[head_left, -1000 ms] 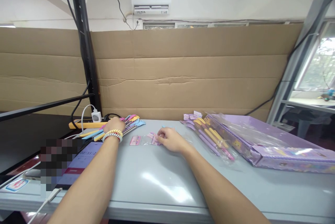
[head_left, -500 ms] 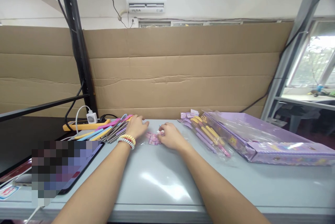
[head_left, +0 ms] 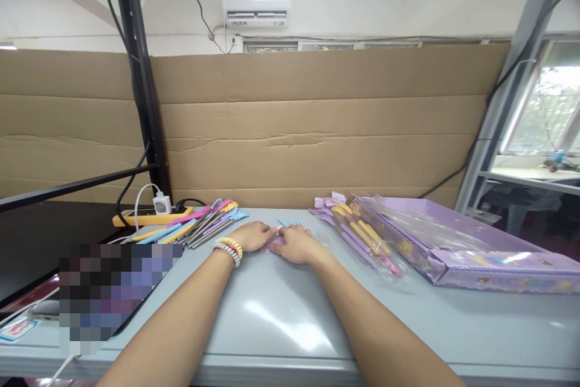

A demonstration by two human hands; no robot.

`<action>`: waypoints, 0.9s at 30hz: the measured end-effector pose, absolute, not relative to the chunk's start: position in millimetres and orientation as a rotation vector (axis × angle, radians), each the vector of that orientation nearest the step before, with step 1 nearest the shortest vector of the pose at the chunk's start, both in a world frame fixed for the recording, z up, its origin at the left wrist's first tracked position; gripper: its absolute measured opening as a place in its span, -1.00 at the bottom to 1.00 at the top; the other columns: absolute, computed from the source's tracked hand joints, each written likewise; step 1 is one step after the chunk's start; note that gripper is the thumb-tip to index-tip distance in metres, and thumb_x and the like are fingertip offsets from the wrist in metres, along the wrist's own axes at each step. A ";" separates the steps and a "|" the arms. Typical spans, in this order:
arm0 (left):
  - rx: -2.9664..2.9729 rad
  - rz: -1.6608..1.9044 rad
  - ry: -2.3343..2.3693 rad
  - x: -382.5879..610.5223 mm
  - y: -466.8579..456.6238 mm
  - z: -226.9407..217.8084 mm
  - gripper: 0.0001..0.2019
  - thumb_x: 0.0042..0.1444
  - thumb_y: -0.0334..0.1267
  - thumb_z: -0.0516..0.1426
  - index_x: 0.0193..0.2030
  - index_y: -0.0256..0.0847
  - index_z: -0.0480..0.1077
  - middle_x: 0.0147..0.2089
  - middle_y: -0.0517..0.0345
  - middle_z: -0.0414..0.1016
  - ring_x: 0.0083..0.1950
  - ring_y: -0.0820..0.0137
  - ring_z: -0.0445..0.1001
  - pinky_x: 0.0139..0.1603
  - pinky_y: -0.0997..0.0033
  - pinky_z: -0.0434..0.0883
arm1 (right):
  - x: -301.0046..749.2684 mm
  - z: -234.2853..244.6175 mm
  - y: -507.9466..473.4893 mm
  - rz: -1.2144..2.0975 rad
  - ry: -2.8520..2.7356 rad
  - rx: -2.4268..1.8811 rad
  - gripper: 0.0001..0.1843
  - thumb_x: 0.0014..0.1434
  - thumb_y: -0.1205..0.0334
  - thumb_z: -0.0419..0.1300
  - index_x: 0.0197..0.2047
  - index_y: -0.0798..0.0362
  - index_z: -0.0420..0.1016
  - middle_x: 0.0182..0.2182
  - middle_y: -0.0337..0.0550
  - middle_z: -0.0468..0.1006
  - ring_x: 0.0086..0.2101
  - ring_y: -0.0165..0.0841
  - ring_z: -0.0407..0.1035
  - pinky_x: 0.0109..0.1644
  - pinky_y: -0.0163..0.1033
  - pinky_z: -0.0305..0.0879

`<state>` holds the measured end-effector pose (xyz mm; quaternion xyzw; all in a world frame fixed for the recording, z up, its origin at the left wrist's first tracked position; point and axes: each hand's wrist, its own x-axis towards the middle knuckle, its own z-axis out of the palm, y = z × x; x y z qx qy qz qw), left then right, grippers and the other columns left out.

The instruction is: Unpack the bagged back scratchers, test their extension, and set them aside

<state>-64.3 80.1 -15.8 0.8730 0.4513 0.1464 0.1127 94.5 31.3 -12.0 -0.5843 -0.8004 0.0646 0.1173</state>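
Observation:
My left hand (head_left: 254, 236) and my right hand (head_left: 299, 244) meet at the middle of the table, fingers closed around a small pink printed plastic bag (head_left: 273, 247). Most of the bag is hidden under the fingers. Just behind my right hand shows the light blue claw-shaped head (head_left: 290, 223) of a back scratcher; its rod is hidden. To the left lies a pile of loose back scratchers (head_left: 203, 224) with metal rods and coloured handles and heads. On the right, several bagged back scratchers (head_left: 357, 230) lie beside a purple box (head_left: 435, 242).
A tablet (head_left: 136, 290), its screen blurred, lies at the left front. Behind it a yellow power strip (head_left: 145, 217) carries a white plug (head_left: 162, 201). A cardboard sheet (head_left: 317, 133) stands along the back, between a black post (head_left: 145, 91) and a grey one (head_left: 493, 109).
My left hand has moved right, from the loose pile to the bag beside my right hand. A light blue claw head now shows behind my right hand.

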 end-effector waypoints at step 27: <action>2.148 1.516 1.952 -75.6 75.3 14.5 -0.58 0.21 -0.05 -0.23 -0.28 -0.22 0.36 -0.20 -0.09 0.46 -0.08 0.20 0.38 -0.09 0.30 0.23 | 103.1 -3.8 32.6 -0.124 -2.227 -1.598 -0.67 0.05 0.42 0.00 -0.22 0.04 0.54 -0.20 0.00 0.49 -0.13 -0.21 0.25 -0.11 -0.17 0.03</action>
